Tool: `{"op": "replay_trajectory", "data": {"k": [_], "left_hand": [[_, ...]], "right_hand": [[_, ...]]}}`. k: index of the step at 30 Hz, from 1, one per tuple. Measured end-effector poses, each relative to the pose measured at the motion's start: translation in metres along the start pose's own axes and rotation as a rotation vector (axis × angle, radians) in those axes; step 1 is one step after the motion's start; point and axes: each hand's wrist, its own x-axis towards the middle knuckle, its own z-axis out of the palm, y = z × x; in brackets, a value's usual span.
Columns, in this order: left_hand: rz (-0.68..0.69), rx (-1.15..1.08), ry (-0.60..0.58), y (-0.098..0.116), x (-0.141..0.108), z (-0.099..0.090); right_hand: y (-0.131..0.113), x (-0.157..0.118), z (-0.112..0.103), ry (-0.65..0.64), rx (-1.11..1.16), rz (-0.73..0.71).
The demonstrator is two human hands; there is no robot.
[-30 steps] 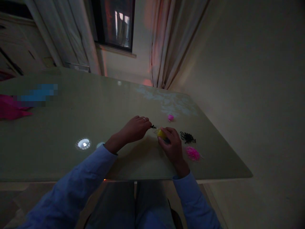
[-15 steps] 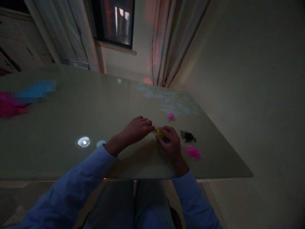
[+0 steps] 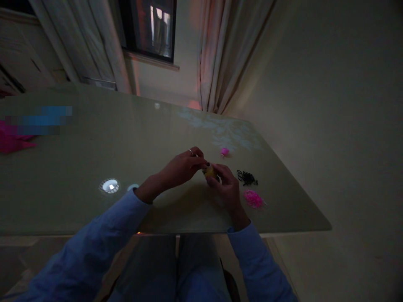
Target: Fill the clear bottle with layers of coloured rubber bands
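1. Yellow container [image 3: 209, 172] was between our two hands, above the front part of the table [image 3: 126, 147], and our right hand [image 3: 228, 188] held it with the fingers closed around its side.
2. Our left hand [image 3: 179, 168] had its fingertips narrow and close together at the container's mouth; whether they pinched something, we could not tell.
3. We judged that the step in hand was some fine finger work at this mouth. Such a move called for a steady right grip and small, gentle motion of the left fingertips.
4. On our right side, the black pile [image 3: 247, 178] and the pink pile [image 3: 253, 199] lay near the right hand, so we had little room there. Beyond the container, the small pink piece [image 3: 224, 152] lay apart.
5. Toward our left, the tabletop gave wider room. The near edge was below our wrists, and the right edge ran slanted beyond the piles.
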Motion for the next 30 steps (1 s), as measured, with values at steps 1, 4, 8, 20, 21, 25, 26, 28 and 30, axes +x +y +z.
{"op": "replay_trajectory", "data": {"k": [1, 4, 8, 20, 21, 25, 26, 28, 30], "left_hand": [[0.010, -0.031, 0.006, 0.001, 0.000, 0.000], [0.031, -0.098, -0.001, 0.005, 0.001, -0.003], [0.042, -0.150, 0.012, 0.010, 0.002, -0.007], [0.128, -0.151, 0.077, 0.015, 0.000, -0.013], [0.138, -0.144, 0.065, 0.014, -0.001, -0.012], [0.156, -0.146, 0.026, 0.012, -0.003, -0.009], [0.156, -0.157, 0.021, 0.012, -0.004, -0.007], [0.139, -0.185, 0.009, 0.012, -0.004, -0.005], [0.113, -0.213, -0.001, 0.013, -0.004, -0.004]], "right_hand": [[0.000, 0.000, 0.000, -0.004, 0.032, 0.026], [-0.001, -0.001, -0.001, -0.013, 0.111, 0.091], [-0.002, -0.001, -0.001, -0.006, 0.179, 0.157], [-0.010, -0.003, 0.002, 0.002, 0.355, 0.272], [-0.010, -0.003, 0.002, -0.002, 0.346, 0.273], [-0.009, -0.003, 0.002, -0.011, 0.326, 0.275], [-0.009, -0.004, 0.002, -0.011, 0.337, 0.273], [-0.009, -0.004, 0.003, -0.015, 0.360, 0.275], [-0.010, -0.003, 0.003, -0.022, 0.368, 0.285]]}}
